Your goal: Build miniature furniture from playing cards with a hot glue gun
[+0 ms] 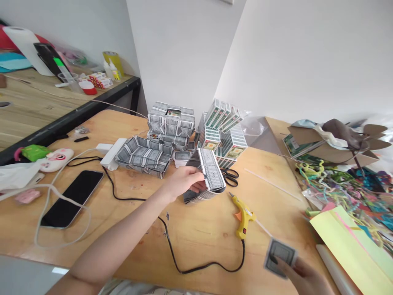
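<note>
My left hand (186, 180) grips the near side of a box made of playing cards (211, 170), its thumb on the outer wall; the box is tilted above the table. At the lower right, my right hand (302, 274) pinches a playing card (280, 256) with its patterned back showing. Between the hands lies a yellow glue gun (244, 213) with a glue stick in its rear. Black scissors (230, 177) rest just behind the held box. An open tray of cards (144, 155) and a larger card-built box (171, 121) stand farther back.
Stacked card packs (225, 131) stand against the wall. A black cord (172, 246) loops across the table's front. A phone (73, 198) and power strip (113, 153) lie left. Coloured pipe cleaners (334, 180) and yellow paper (353, 241) crowd the right.
</note>
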### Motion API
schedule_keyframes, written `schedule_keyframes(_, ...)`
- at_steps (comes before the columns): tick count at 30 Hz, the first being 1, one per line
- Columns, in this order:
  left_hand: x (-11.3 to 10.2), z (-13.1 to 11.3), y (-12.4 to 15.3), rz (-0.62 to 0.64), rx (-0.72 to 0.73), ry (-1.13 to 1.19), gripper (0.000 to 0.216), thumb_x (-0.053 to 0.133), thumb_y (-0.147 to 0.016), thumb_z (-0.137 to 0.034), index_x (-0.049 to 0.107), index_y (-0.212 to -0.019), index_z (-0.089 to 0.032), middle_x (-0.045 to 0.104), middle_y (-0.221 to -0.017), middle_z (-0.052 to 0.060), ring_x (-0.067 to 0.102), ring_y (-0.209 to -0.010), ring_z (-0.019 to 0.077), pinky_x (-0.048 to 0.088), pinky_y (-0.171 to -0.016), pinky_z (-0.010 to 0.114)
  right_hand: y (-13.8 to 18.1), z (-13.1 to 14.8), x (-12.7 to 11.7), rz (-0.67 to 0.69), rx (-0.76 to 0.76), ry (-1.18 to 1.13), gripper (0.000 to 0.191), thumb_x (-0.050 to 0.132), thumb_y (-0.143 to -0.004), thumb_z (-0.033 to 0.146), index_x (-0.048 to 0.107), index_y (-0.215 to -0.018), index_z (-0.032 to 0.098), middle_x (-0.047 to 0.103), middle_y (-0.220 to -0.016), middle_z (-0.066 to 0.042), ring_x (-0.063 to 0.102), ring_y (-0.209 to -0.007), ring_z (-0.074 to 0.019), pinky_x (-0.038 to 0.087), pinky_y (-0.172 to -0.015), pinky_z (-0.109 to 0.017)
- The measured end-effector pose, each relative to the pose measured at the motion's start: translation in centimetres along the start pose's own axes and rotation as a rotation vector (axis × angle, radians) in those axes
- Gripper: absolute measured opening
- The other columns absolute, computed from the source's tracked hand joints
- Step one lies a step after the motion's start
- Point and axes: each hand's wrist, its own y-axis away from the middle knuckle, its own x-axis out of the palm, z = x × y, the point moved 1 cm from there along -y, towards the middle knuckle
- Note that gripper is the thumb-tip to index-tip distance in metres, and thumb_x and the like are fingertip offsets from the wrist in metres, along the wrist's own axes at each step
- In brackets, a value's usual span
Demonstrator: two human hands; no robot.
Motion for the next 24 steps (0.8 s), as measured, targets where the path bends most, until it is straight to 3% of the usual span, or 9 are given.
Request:
schedule_keyframes(4,1.1,-0.6,-0.5,-0.016,0.062,-0.032,0.011,0.055,-0.071,-0.020,0.061,-0.063,-0.016,0.070,-0.066,0.003,0.066,-0.067,0.0158,0.050,-0.062,0.025,0.7,6.6,4.1,-0.126,-0.151,-0.391,0.039,0.072,-0.059,0.046,0.071,-0.085,0.017,0.072,-0.091,-0.011,0.065,-0.091,-0.0306,0.052,-0.077,-0.037)
schedule_keyframes(7,1.9,-1.0,0.1,-0.050,0.061,-0.011,0.012,0.056,-0.071,-0.019,0.062,-0.061,-0.015,0.069,-0.064,0.003,0.067,-0.067,0.0163,0.051,-0.061,0.025,1.6,12.3,9.2,0.071,-0.406,-0.760,0.049,0.059,-0.075,0.047,0.059,-0.116,0.020,0.060,-0.122,-0.012,0.059,-0.107,-0.0281,0.047,-0.087,-0.043)
schedule_keyframes(9,2.4,-1.1,1.0,-0.054,0.066,0.026,0.014,0.056,-0.073,-0.022,0.063,-0.062,-0.015,0.070,-0.066,0.003,0.067,-0.066,0.0164,0.052,-0.062,0.026,2.4,15.1,11.8,0.147,-0.462,-0.880,0.047,0.054,-0.080,0.047,0.054,-0.121,0.023,0.058,-0.125,-0.011,0.058,-0.109,-0.0260,0.045,-0.090,-0.044)
schedule_keyframes(11,2.9,-1.1,2.1,-0.053,0.089,0.091,0.015,0.058,-0.075,-0.026,0.064,-0.067,-0.014,0.071,-0.070,0.005,0.067,-0.069,0.0173,0.054,-0.065,0.028,3.1,17.0,13.3,0.125,-0.459,-0.903,0.044,0.050,-0.083,0.046,0.054,-0.121,0.023,0.059,-0.122,-0.009,0.057,-0.109,-0.0243,0.044,-0.091,-0.042)
schedule_keyframes(14,3.4,-0.8,3.6,-0.092,0.146,0.201,0.017,0.062,-0.075,-0.029,0.065,-0.078,-0.013,0.071,-0.083,0.008,0.067,-0.080,0.0207,0.056,-0.069,0.032,3.1,18.2,14.1,0.118,-0.424,-0.841,0.042,0.048,-0.084,0.048,0.056,-0.117,0.022,0.061,-0.119,-0.007,0.057,-0.108,-0.0228,0.044,-0.091,-0.037)
schedule_keyframes(19,3.5,1.6,3.5,-0.150,0.178,0.294,0.021,0.059,-0.077,-0.024,0.066,-0.093,-0.012,0.068,-0.105,0.011,0.063,-0.099,0.0230,0.050,-0.089,0.038,-0.5,18.2,16.4,0.299,-0.314,-0.689,0.043,0.046,-0.080,0.054,0.060,-0.102,0.019,0.067,-0.102,-0.007,0.062,-0.089,-0.0216,0.048,-0.078,-0.032)
schedule_keyframes(24,2.5,4.4,2.2,-0.120,0.155,0.092,0.042,0.056,-0.071,-0.009,0.059,-0.112,-0.018,0.063,-0.117,0.008,0.054,-0.115,0.0207,0.038,-0.103,0.038,-4.8,16.9,19.7,0.253,-0.344,-0.522,0.036,0.050,-0.075,0.049,0.059,-0.088,0.017,0.066,-0.086,-0.005,0.059,-0.077,-0.0187,0.047,-0.068,-0.027)
